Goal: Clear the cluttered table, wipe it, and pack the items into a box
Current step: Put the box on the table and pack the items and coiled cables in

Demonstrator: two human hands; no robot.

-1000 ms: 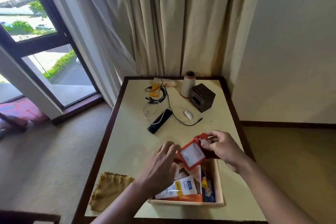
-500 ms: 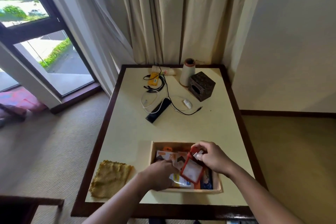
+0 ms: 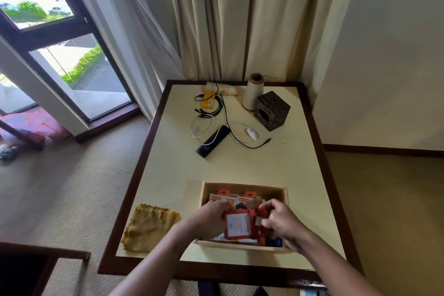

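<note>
Over box [image 3: 243,186] at near table [image 3: 300,175] edge: L hand [image 3: 211,220] + R hand [image 3: 281,222] both gripping red packet [image 3: 239,226]. Packing step; next prob. lower packet in, let go.

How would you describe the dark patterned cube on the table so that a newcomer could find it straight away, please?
Start at the cream table and go to its far right corner by the curtain. Beside the upright pale thread cone sits the dark carved cube. It alone is box-shaped and brown, with an oval opening in one side.
</note>
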